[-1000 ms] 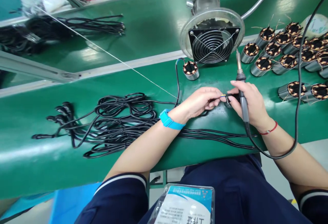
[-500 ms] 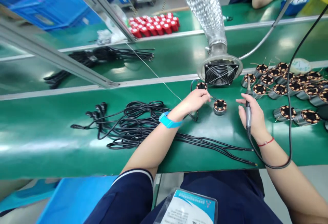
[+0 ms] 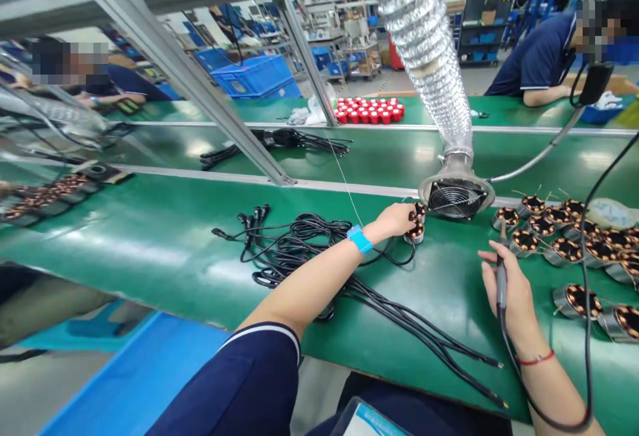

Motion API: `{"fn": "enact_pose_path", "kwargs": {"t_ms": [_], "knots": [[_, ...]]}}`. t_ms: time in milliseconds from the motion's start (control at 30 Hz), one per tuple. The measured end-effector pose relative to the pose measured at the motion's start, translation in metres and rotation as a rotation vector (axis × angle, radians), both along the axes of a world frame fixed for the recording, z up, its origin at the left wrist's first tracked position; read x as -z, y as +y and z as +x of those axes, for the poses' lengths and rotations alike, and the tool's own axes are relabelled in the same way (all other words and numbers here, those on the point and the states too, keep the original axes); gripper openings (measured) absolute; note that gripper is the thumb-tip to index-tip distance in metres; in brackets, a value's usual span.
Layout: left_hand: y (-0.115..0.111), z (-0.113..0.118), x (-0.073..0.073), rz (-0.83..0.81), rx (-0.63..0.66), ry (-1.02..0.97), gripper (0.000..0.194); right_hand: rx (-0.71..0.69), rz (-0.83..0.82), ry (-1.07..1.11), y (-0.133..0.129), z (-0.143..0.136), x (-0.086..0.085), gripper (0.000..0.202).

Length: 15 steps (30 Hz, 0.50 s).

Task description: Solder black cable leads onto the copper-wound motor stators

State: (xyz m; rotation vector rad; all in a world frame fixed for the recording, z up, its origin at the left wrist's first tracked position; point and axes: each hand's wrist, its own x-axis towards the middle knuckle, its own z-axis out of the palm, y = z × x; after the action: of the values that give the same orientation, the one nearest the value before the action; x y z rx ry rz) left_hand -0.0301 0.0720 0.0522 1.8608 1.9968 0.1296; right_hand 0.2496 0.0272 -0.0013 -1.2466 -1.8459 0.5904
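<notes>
My left hand (image 3: 396, 220), with a blue wristband, is closed at a copper-wound motor stator (image 3: 414, 234) below the fume fan. A second stator (image 3: 420, 209) stands right behind it, almost touching. My fingertips are partly hidden, and a black cable loops from this spot. In my right hand (image 3: 516, 289) is a soldering iron (image 3: 502, 279), held like a pen with its tip pointing up and away from me. Black power cables (image 3: 304, 243) lie in a loose heap under and left of my left forearm, their stripped ends reaching towards the table's front edge.
Several stators (image 3: 566, 249) stand in rows at the right. The fume fan (image 3: 456, 198) hangs from a silver duct (image 3: 424, 43). A thin solder wire (image 3: 344, 173) runs down near my left wrist. Red parts (image 3: 369, 111) and co-workers are beyond. The iron's cord (image 3: 586, 329) loops at right.
The front stator, apart from the other half a second ago, now stands close against it, with my left hand at it. My right hand still holds the soldering iron. The view has tilted up.
</notes>
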Motion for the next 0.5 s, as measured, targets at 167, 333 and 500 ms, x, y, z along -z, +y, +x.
{"fn": "enact_pose_path", "kwargs": {"t_ms": [167,333,500], "knots": [[0.048,-0.041,-0.006,0.024,-0.020,0.053,0.020,-0.023,-0.084,-0.037,0.001,0.004,0.009,0.042],[0.130,-0.045,-0.009,0.138,-0.064,0.045,0.029,-0.039,-0.090,-0.115,0.003,0.007,0.021,0.041],[0.171,-0.020,-0.003,0.199,-0.056,-0.066,0.033,-0.029,-0.065,-0.149,0.011,0.014,0.032,0.043]]}}
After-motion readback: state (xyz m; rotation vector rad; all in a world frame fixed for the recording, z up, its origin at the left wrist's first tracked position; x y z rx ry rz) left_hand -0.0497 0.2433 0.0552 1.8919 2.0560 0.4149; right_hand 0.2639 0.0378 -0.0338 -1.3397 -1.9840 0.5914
